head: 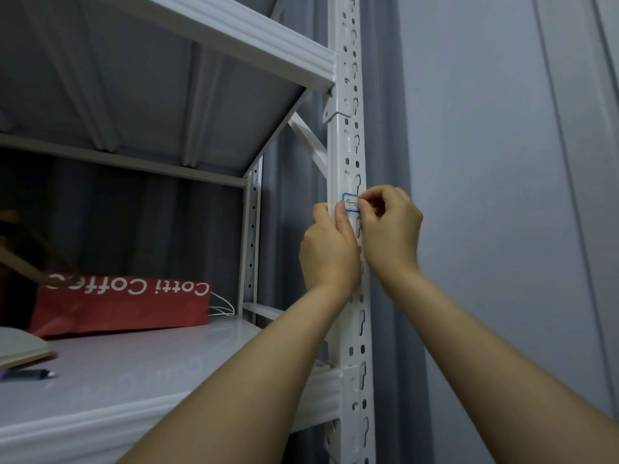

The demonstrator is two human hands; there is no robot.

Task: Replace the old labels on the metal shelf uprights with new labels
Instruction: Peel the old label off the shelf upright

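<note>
A small white label (349, 202) with a blue border and handwriting sits on the front face of the white perforated metal upright (348, 135), about mid-height. My left hand (326, 249) grips the upright from the left, its thumb lying just below the label's left edge. My right hand (390, 226) comes in from the right with curled fingers and pinches the label's right end between thumb and fingertip. That end of the label is hidden under my fingers.
The white shelf board (140, 373) at lower left carries a red Cotti Coffee paper bag (124, 304), a notebook (20, 346) and a pen (30, 375). An upper shelf (234, 31) overhangs. A grey wall and curtain (502, 162) stand to the right.
</note>
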